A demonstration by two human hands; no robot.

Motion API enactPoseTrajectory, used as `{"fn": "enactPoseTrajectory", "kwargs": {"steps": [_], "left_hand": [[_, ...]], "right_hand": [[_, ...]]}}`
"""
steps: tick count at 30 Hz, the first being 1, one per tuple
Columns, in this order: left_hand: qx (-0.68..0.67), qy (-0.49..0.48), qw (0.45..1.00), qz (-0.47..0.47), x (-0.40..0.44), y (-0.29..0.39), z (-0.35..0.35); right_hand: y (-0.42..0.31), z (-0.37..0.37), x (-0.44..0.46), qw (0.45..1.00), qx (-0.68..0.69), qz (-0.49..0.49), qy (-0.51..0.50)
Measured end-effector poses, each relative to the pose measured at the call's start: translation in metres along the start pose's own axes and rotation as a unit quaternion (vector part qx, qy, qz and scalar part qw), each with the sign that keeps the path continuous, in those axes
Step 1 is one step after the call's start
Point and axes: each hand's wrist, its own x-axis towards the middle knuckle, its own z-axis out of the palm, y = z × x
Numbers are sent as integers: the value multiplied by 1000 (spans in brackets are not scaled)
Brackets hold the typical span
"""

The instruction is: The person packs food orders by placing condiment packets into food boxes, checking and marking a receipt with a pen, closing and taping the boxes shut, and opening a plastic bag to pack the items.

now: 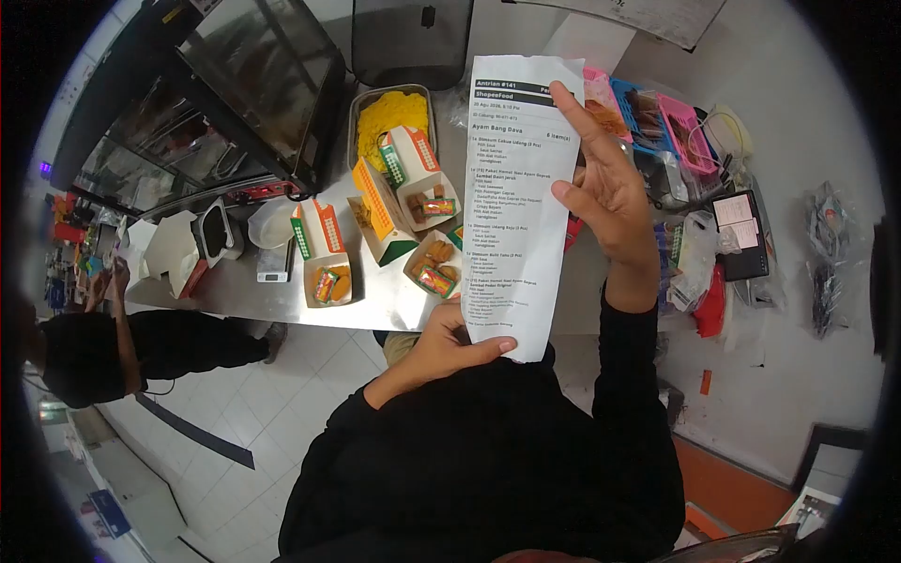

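Note:
A long printed order receipt [516,216] is held upright in front of me, its lines of text facing me. My left hand [441,342] pinches its bottom edge, thumb across the front. My right hand [610,188] grips the right edge higher up, with fingertips over the paper. Behind and left of the receipt, open takeaway boxes stand on the metal counter [375,305]. One box [327,281] holds fried pieces and a small sachet. Another box [427,202] and a lower box [434,267] hold similar food. A taller orange-and-white box [383,220] stands between them.
Yellow rice [392,114] fills a metal tray at the back. A kitchen scale [274,266] carries a clear bowl, near a glass display cabinet [253,84]. Pink and blue baskets [685,131] and a tablet [740,235] are on the right. A co-worker [84,347] stands at far left.

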Motion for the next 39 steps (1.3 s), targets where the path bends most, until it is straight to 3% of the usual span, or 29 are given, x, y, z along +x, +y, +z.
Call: {"fn": "enactPoseTrajectory", "kwargs": {"steps": [14,26,32,39], "left_hand": [[14,5,999,34,1,-11,-2],[-3,69,998,-9,0,1,-3],[-13,79,997,22,-1,1,-5],[40,98,986,127,13,11,-15]], "right_hand": [[8,-1,2,1000,2,1,-29],[23,-3,16,997,13,50,-56],[26,0,18,995,4,61,-85],[23,4,21,990,-11,83,-112]]}}
